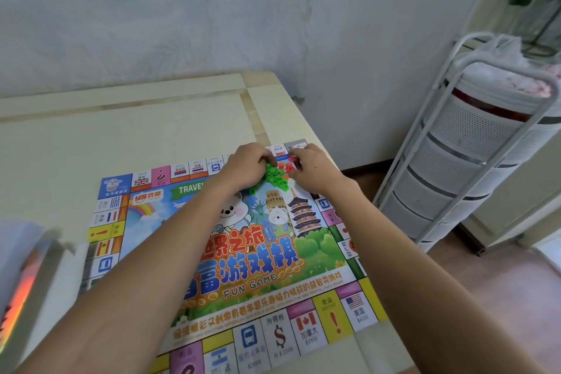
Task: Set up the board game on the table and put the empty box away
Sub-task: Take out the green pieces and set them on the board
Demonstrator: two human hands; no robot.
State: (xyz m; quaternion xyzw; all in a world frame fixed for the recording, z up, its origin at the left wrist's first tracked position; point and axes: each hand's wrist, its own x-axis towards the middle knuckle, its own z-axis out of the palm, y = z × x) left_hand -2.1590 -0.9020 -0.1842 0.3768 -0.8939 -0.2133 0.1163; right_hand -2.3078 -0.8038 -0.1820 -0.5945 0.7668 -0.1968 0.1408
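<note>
Game board (230,255) lay flat and unfolded on the table (121,130), so layout was mostly done; both hands worked the far right corner, probably sorting pieces by colour. Left hand (246,168) had fingers curled down over the green plastic houses (274,177), gathering them in a heap. Right hand (309,168) had fingertips bent onto the red pieces (287,165); whether it pinched any, can't tell. Box (21,276) sat at the left table edge, blurred, not yet put away.

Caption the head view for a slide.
Both hands, left and right, sort green pieces and red pieces on the game board.
</note>
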